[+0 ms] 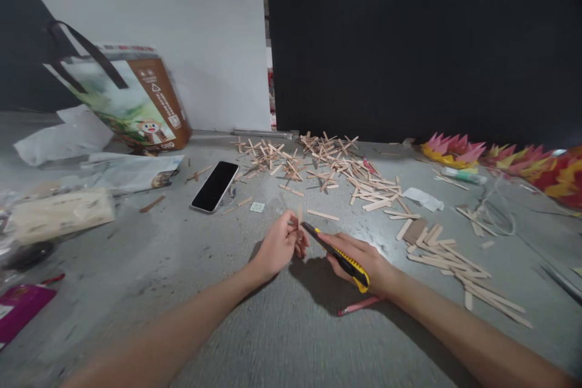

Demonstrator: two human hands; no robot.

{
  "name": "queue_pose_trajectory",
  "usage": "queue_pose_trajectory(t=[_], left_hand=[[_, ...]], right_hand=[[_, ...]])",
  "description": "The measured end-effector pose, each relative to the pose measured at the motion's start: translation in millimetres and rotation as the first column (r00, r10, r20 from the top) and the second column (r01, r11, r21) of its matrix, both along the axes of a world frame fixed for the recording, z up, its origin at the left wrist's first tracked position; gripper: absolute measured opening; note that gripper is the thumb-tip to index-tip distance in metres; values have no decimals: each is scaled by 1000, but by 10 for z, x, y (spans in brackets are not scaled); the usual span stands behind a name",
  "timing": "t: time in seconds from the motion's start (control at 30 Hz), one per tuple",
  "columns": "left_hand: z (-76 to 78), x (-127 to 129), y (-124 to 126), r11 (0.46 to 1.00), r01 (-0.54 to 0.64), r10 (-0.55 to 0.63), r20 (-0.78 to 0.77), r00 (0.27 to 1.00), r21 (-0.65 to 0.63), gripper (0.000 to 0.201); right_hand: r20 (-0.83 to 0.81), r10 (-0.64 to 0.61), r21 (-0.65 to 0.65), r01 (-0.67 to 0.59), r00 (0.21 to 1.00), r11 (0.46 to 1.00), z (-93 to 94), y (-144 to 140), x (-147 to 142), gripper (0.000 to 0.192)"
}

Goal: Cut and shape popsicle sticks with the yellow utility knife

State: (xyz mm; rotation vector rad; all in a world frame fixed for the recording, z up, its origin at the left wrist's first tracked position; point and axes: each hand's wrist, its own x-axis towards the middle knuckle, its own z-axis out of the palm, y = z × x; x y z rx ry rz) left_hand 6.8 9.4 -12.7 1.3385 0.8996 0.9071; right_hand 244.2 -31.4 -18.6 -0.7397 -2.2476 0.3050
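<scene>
Wooden stick (299,216) upright, being pinched in left hand (278,245) fingertips above concrete floor (273,327). Right hand (359,257) gripping yellow utility knife (336,250), tip angling at stick. Paper bag (131,97) far left, contents hidden.

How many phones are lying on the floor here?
1. The phone lies face up on the grey floor, left of the scattered wooden sticks, beyond the left hand. Clutter could hide others.

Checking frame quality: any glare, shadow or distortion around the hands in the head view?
Head view: bright glare patch on the floor beside the right hand; dark shadow beneath both hands; wide-angle stretch elongates the forearms; left hand and knife reasonably sharp.
</scene>
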Motion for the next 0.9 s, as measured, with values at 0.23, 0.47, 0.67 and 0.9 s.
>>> queue_pose_trajectory(t=[0.23,0.47,0.67,0.9], left_hand=[[45,-7,-23,1000,1,0,-49,999,15,18],[66,-8,-20,1000,19,-19,-31,999,23,19],[44,-9,-11,999,21,-19,-56,998,35,15],[20,-19,2,1000,12,-10,-60,998,22,17]], right_hand=[[-1,5,-8,-5,1000,1000,45,-10,-5,59],[-1,25,-26,-25,1000,999,128,-11,-11,55],[-23,42,-48,-43,999,998,140,1,-1,51],[-66,66,-119,-73,996,990,142,19,26,49]])
